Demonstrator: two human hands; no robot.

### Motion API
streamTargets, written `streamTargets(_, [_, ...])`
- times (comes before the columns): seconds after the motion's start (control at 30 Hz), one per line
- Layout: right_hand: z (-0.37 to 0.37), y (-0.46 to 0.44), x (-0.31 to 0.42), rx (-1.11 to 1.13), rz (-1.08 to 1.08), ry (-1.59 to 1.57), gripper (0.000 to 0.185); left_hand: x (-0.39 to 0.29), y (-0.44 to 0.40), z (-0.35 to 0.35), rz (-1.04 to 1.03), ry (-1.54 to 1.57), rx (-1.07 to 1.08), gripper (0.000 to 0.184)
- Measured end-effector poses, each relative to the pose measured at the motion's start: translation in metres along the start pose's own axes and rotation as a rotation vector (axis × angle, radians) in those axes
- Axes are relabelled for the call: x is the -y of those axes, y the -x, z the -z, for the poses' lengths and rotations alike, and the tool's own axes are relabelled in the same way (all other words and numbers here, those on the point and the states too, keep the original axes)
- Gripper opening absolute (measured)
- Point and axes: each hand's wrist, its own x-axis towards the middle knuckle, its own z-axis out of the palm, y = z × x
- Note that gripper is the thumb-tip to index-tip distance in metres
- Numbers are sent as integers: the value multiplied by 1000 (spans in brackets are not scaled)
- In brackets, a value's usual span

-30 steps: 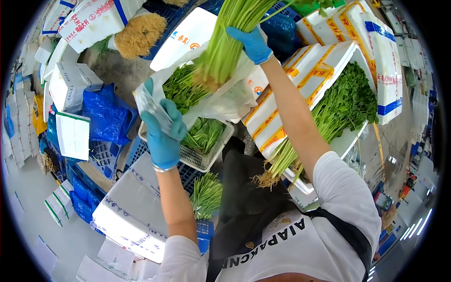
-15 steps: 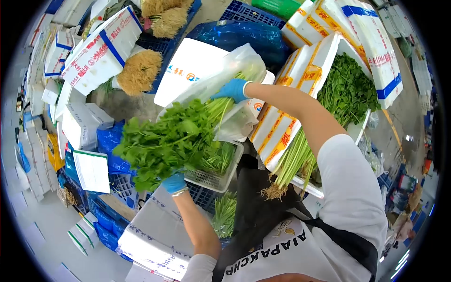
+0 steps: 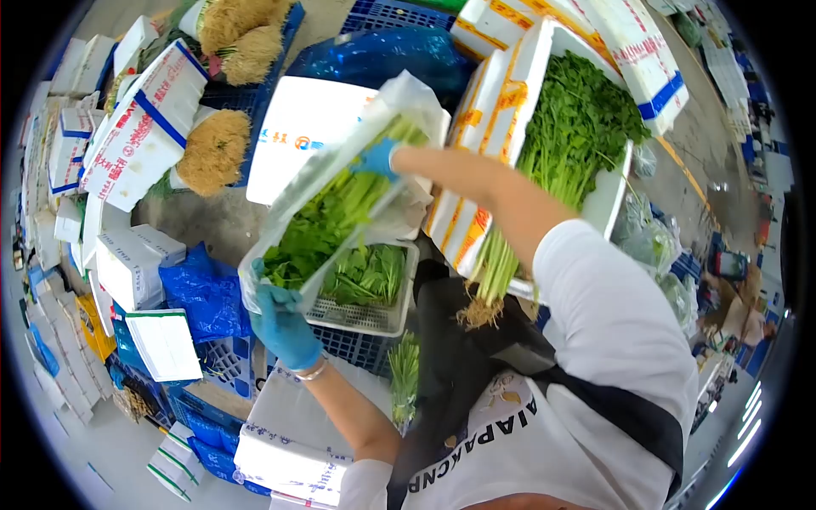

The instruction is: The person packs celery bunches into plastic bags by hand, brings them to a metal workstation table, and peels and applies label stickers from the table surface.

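A bunch of leafy greens (image 3: pixel 327 223) lies inside a clear plastic bag (image 3: pixel 293 183), leaves toward the lower left and stems toward the upper right. My left hand (image 3: pixel 285 327), in a blue glove, is closed on the bag's lower left end. My right hand (image 3: pixel 374 159), also gloved in blue, is closed round the stems, partly within the bag. Below the bag, a white plastic basket (image 3: pixel 395 319) holds more greens (image 3: pixel 367 276). To the right, a foam box (image 3: pixel 608 200) holds long-stemmed greens (image 3: pixel 569 127), with roots hanging over its near edge.
A white foam lid (image 3: pixel 297 127) and a dark blue bag (image 3: pixel 382 64) lie behind the plastic bag. Foam boxes (image 3: pixel 140 127), rooted bundles (image 3: pixel 212 153) and a blue bag (image 3: pixel 200 293) stand at the left. A wrapped white box (image 3: pixel 293 425) is nearest me.
The leaves, earlier outside the bag, are now inside it. My left hand has moved from under the leaves to the bag's edge. The whole view has shifted slightly.
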Motion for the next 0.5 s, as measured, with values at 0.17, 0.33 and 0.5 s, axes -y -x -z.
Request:
streamTargets(0.17, [43, 60, -136, -166, -431, -388, 37, -6, -21, 25, 152, -2, 2, 26])
streamTargets(0.33, [147, 151, -88, -833, -793, -176, 22, -79, -28, 2, -88, -34, -4, 23])
streamTargets(0.5, [237, 280, -14, -1483, -584, -101, 13, -185, -4, -17, -602, 120, -221, 28])
